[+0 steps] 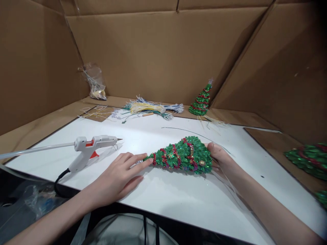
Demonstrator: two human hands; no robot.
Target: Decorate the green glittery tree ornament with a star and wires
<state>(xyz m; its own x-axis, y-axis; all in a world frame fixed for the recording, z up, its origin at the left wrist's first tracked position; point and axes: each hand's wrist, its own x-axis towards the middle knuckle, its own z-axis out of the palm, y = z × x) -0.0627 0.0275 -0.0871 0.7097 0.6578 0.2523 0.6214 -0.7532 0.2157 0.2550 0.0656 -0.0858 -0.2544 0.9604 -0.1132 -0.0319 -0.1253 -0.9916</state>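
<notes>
A green beaded tree with red garlands and small ornaments lies on its side on the white board, its tip toward the left. The fingers of my left hand are spread, and the index finger rests on the tree near its tip. At the wide base, my right hand grips the tree, its thumb at the upper edge and the other fingers partly hidden behind. Thin pale strands trail from the base beneath my right wrist.
A white glue gun with a long glue stick stands at the left. Behind are bundled wires, a plastic bag and an upright small tree. More trees lie at the right edge. Cardboard walls enclose the board.
</notes>
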